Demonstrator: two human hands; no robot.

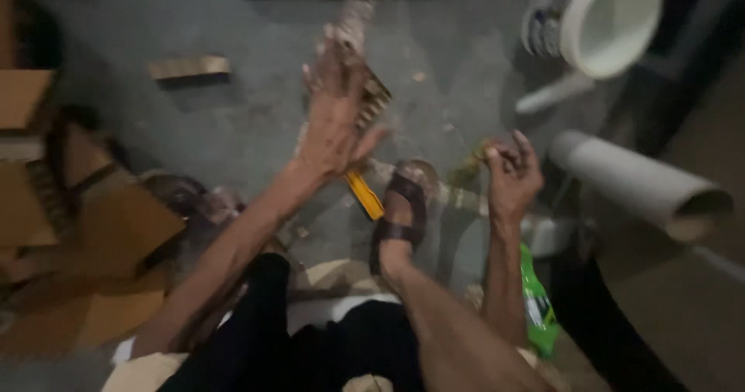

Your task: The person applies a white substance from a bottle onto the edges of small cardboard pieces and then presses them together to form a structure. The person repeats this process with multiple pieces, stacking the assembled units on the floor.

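My left hand (335, 109) is raised over the grey floor with fingers spread, its palm against a brush with a yellow handle (365, 194) and a bristled head (375, 101). My right hand (510, 173) is closed on a small dull object (475, 157) that is too blurred to name. My sandalled foot (402, 209) rests on the floor between the two hands. The whole picture is motion-blurred.
A white bucket (609, 19) lies tipped at the back right, with a white pipe (640, 182) below it. A green packet (538, 303) lies by my right arm. Cardboard pieces (116, 229) are piled at the left, and a small wooden block (188, 67) sits farther back.
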